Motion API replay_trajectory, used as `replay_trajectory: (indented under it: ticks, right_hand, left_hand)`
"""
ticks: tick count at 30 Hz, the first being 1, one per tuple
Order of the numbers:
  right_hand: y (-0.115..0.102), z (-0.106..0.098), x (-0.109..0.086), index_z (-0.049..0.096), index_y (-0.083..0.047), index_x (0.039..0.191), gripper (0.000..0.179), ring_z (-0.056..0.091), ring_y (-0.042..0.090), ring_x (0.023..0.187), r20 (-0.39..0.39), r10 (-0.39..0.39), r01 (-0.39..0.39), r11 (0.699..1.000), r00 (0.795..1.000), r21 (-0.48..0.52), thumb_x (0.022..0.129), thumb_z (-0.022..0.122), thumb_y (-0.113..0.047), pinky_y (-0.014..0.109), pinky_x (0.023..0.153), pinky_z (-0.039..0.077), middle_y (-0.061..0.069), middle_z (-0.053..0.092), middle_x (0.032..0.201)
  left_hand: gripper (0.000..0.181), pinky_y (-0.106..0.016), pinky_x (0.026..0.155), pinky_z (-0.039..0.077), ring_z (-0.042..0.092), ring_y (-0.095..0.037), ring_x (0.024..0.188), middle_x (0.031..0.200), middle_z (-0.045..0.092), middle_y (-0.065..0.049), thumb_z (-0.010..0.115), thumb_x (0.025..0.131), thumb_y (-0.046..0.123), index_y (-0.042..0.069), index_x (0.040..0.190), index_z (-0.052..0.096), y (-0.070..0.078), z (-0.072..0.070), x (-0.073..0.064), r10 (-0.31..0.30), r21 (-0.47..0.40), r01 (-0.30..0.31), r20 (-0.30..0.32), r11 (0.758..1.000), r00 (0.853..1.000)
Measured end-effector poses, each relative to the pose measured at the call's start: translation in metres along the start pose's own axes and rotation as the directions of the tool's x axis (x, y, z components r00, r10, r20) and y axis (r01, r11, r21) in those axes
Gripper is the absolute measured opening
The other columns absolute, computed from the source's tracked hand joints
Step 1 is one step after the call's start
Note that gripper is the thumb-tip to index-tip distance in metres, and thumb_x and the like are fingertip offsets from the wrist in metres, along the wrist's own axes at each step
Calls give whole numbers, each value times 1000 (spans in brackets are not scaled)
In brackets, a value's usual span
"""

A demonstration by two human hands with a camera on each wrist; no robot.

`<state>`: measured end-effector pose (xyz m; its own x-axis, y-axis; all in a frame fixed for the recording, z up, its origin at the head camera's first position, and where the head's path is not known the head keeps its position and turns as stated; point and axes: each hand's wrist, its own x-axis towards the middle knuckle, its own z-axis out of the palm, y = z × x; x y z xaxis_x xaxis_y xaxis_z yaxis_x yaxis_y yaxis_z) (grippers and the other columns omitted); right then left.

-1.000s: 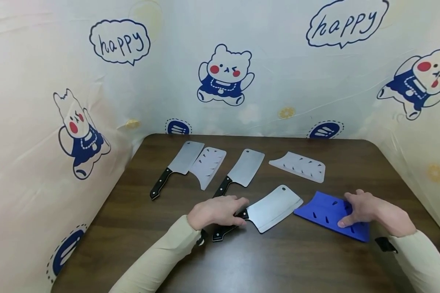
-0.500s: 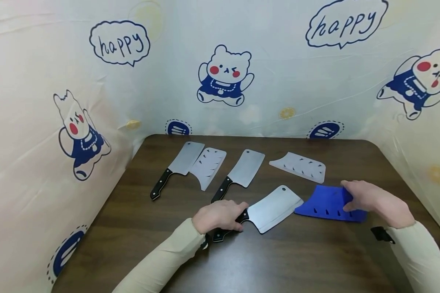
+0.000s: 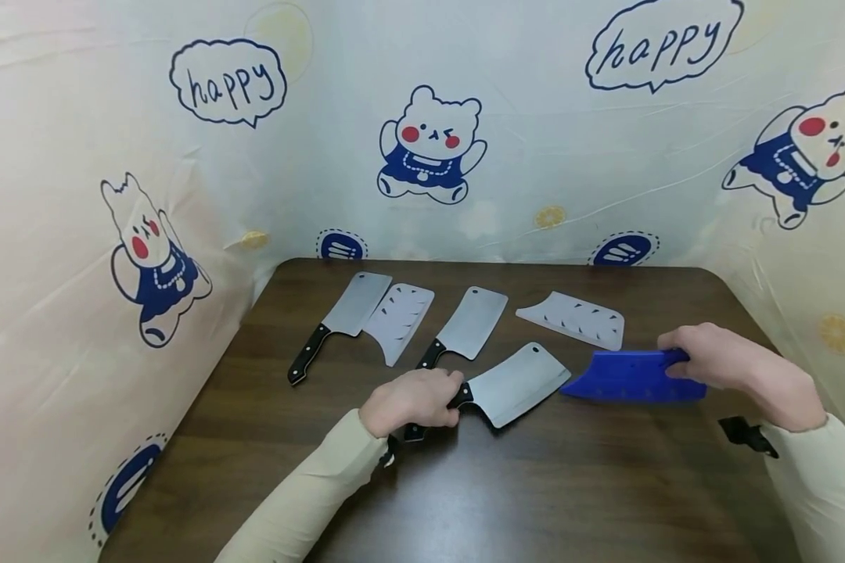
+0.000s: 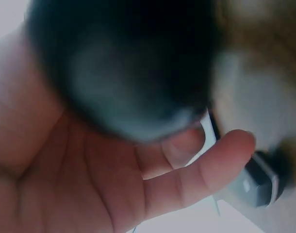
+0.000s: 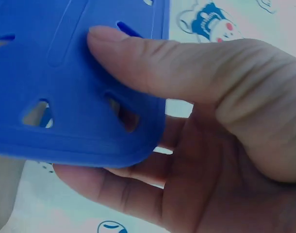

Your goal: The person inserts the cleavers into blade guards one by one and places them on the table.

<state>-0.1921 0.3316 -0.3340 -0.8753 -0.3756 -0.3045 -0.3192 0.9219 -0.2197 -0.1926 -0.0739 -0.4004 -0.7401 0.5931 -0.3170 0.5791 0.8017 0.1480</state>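
In the head view my left hand (image 3: 414,400) grips the black handle of the nearest cleaver (image 3: 517,385), whose broad blade points up and to the right. In the left wrist view the rounded end of that handle hides much of the palm. My right hand (image 3: 735,367) pinches a blue slotted blade cover (image 3: 634,377) by its right end. The right wrist view has the thumb on the cover's (image 5: 70,73) near face and the fingers behind it. The cover is tilted on its long side, its left tip close to the blade's far corner.
Behind lie a cleaver (image 3: 359,303) at left, a white blade cover (image 3: 400,322) against it, and another cleaver (image 3: 473,322) mid-table. A second white cover (image 3: 572,319) is at back right. The brown table (image 3: 535,500) meets a printed cloth (image 3: 521,141) at its back edge.
My right hand has taken up the blue cover and turned it from flat to nearly upright. The cleaver in my left hand has shifted slightly up and left.
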Motion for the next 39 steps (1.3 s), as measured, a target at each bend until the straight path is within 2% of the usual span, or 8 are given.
replay_trajectory:
  ticks: [6,10,14,19,24,30,39]
  right_hand:
    - [-9,-15,-4,66,-13,93,10,62,13,73,-117,-53,50,998,992,-27,86,73,-13,38,66,57,-2,67,84]
    - [-15,-22,-5,66,-15,94,10,61,13,74,-189,-88,79,995,978,-55,86,73,-15,37,66,55,-2,67,85]
    - [-20,-27,-3,66,-14,96,11,62,14,76,-221,-87,78,996,971,-52,87,73,-16,41,68,56,-2,68,87]
    - [-24,-33,-3,66,-14,100,11,63,15,77,-247,-78,78,997,966,-12,90,70,-16,40,67,56,1,68,89]
    - [-28,-39,-5,64,-14,105,14,62,16,78,-274,-62,69,997,960,16,94,66,-22,36,67,52,3,69,91]
    - [-30,-43,-9,62,-14,113,22,61,20,84,-297,-33,59,995,954,80,98,60,-30,35,68,50,6,68,99]
    - [-26,-39,-11,58,-12,119,28,62,26,88,-327,39,24,982,944,186,100,54,-33,37,68,51,15,66,108]
  left_hand:
    - [27,-28,62,43,49,-16,68,92,56,-6,61,93,27,5,109,57,-8,-14,-5,29,-29,-32,-99,999,995]
    - [27,-27,58,42,49,-16,65,93,53,-8,61,95,25,6,113,57,-14,-22,-9,7,-82,-21,-163,996,987]
    - [26,-28,60,44,51,-17,68,98,52,-9,61,96,25,8,116,56,-19,-30,-13,-23,-113,-1,-204,994,979]
    - [31,-27,62,45,51,-16,69,101,52,-9,63,96,24,6,121,58,-24,-45,-18,-46,-139,17,-205,990,978]
    - [24,-26,63,42,51,-16,74,97,56,-6,64,94,23,6,110,61,-27,-62,-22,-42,-181,5,-202,983,979]
    - [15,-26,61,40,51,-13,69,87,61,2,63,96,23,13,104,56,-33,-72,-29,-47,-233,-9,-236,973,971]
    - [21,-29,57,41,51,-13,58,80,60,-1,60,98,29,15,113,55,-47,-78,-38,-31,-382,-72,-257,921,966]
